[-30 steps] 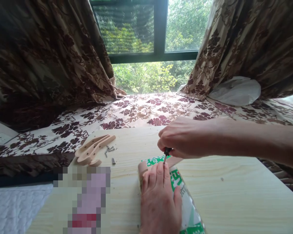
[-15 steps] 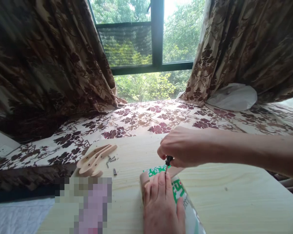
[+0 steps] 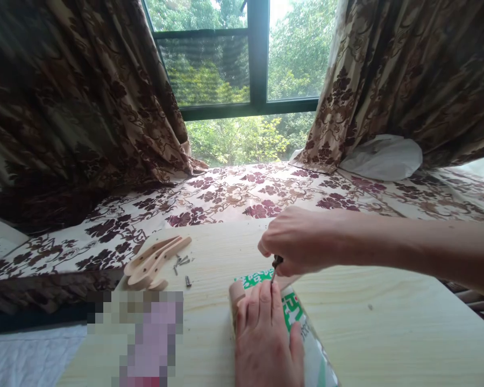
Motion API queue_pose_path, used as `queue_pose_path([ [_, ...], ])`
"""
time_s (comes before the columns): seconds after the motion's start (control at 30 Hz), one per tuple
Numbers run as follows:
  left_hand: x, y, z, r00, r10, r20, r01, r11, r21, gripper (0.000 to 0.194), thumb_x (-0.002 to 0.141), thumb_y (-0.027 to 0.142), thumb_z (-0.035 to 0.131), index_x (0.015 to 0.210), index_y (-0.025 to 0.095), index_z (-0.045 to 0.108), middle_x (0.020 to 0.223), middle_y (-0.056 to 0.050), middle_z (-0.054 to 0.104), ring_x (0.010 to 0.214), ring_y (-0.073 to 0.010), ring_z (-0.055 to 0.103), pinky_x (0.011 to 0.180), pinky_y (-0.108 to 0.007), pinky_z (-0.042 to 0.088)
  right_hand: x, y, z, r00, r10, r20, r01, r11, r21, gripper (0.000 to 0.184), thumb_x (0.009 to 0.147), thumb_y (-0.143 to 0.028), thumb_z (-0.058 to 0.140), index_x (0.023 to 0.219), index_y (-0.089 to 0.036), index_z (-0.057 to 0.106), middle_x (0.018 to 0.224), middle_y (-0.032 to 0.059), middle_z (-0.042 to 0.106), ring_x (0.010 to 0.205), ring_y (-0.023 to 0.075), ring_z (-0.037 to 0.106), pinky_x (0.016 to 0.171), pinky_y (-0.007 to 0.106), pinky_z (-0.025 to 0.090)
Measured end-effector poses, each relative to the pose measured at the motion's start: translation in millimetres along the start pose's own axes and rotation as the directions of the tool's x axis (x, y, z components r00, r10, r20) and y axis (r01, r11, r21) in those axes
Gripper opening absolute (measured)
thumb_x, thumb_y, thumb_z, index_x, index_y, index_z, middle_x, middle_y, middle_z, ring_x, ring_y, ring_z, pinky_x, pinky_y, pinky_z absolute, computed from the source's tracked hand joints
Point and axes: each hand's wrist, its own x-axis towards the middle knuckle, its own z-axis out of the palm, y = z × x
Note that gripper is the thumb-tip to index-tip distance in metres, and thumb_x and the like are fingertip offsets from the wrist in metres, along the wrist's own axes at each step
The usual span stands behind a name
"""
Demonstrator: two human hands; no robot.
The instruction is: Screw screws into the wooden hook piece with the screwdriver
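Note:
My right hand point(image 3: 292, 239) is closed around the dark handle of a screwdriver point(image 3: 277, 262), whose thin shaft points down beside my left fingertips. My left hand point(image 3: 266, 336) lies palm down with its fingers stretched out. Under those fingers is a light wooden piece point(image 3: 237, 293) with a rounded end, mostly covered. It rests across a white and green printed package point(image 3: 293, 312) on the table. The screwdriver's tip meets the work close to my left fingers, but the exact contact point is hidden.
Curved wooden pieces with holes point(image 3: 157, 263) lie at the table's left, beside several loose screws point(image 3: 181, 262) and another screw point(image 3: 188, 281). A blurred-out pink item point(image 3: 151, 338) is nearer. Behind the pale wooden table point(image 3: 371, 333) are a floral-covered ledge point(image 3: 234, 196) and a white plastic bag point(image 3: 383, 157).
The view has shifted slightly. My right hand is still on the screwdriver and its grip looks slightly turned; my left hand stays flat on the wooden piece.

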Motion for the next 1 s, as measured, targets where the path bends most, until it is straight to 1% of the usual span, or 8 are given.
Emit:
queue_pose_path([
  [0.1,0,1,-1.3,1.000,-0.008,-0.005,0.008,1.000,0.006,0.044,0.089,0.029,0.045,0.129,0.013,0.053,0.129,-0.010,0.055,0.122,-0.0252,0.045,0.103,-0.042,0.036,-3,-3,-8,0.998,-0.015,0.061,0.025,0.987,-0.160,0.015,0.073,-0.012,0.056,0.080,-0.019,0.067,0.073,0.0069,0.069,0.060,0.0182,0.053,0.052,0.031,0.030],
  [0.2,1,2,-2.5,1.000,-0.016,-0.005,0.016,1.000,-0.008,0.044,0.089,0.029,0.045,0.129,0.012,0.053,0.129,-0.010,0.056,0.121,-0.0253,0.046,0.104,-0.042,0.035,-4,-5,-8,0.993,-0.064,0.097,0.080,0.982,-0.170,0.019,0.075,-0.007,0.050,0.075,-0.019,0.066,0.077,0.0063,0.069,0.060,0.0161,0.052,0.051,0.031,0.029],
  [0.3,1,3,-2.8,1.000,-0.023,0.004,0.023,0.999,-0.024,0.043,0.090,0.029,0.043,0.129,0.012,0.053,0.128,-0.010,0.056,0.122,-0.0250,0.045,0.104,-0.042,0.034,-3,-1,-2,0.994,-0.094,0.063,0.101,0.987,-0.128,0.019,0.076,-0.009,0.050,0.077,-0.019,0.067,0.075,0.0059,0.068,0.061,0.0159,0.050,0.052,0.030,0.029],
  [0.53,0,-2,-5.4,0.998,0.010,0.055,-0.008,1.000,-0.025,0.046,0.091,0.033,0.045,0.132,0.012,0.050,0.134,-0.011,0.053,0.125,-0.0260,0.044,0.104,-0.043,0.035,-2,6,2,0.998,-0.027,0.065,0.026,0.999,0.022,0.023,0.076,-0.014,0.054,0.090,-0.016,0.072,0.078,0.0059,0.068,0.061,0.0133,0.046,0.053,0.025,0.033],
  [0.67,2,-7,-9.7,0.992,0.081,0.096,-0.083,0.996,0.024,0.052,0.090,0.037,0.049,0.136,0.012,0.046,0.134,-0.011,0.052,0.124,-0.0258,0.045,0.103,-0.041,0.037,3,5,3,0.998,0.009,0.061,-0.008,1.000,-0.020,0.022,0.078,-0.019,0.055,0.086,-0.012,0.074,0.073,0.0083,0.068,0.055,0.0129,0.044,0.050,0.026,0.030],
  [0.83,2,-3,-9.5,0.994,0.049,0.099,-0.049,0.999,-0.001,0.050,0.092,0.037,0.046,0.135,0.012,0.047,0.134,-0.011,0.052,0.124,-0.0261,0.044,0.104,-0.042,0.035,2,2,0,0.998,0.052,0.035,-0.048,0.994,-0.093,0.025,0.078,-0.032,0.061,0.090,-0.014,0.073,0.071,0.0095,0.068,0.056,0.0160,0.047,0.049,0.029,0.027],
  [0.9,2,0,-8.1,0.997,0.005,0.076,-0.003,1.000,-0.023,0.048,0.092,0.037,0.044,0.133,0.012,0.050,0.134,-0.011,0.053,0.125,-0.0265,0.043,0.105,-0.043,0.034,-1,-1,-2,0.999,0.036,0.039,-0.030,0.987,-0.157,0.022,0.075,-0.025,0.061,0.092,-0.016,0.072,0.074,0.0090,0.069,0.057,0.0169,0.048,0.050,0.030,0.026],
  [1.0,2,1,-7.5,0.998,-0.018,0.068,0.019,0.999,-0.025,0.048,0.092,0.037,0.044,0.133,0.013,0.050,0.134,-0.011,0.053,0.125,-0.0266,0.043,0.106,-0.043,0.033,-3,-7,-5,0.998,-0.038,0.058,0.051,0.970,-0.237,0.018,0.077,-0.012,0.053,0.083,-0.017,0.069,0.079,0.0079,0.069,0.056,0.0151,0.047,0.049,0.031,0.025],
])
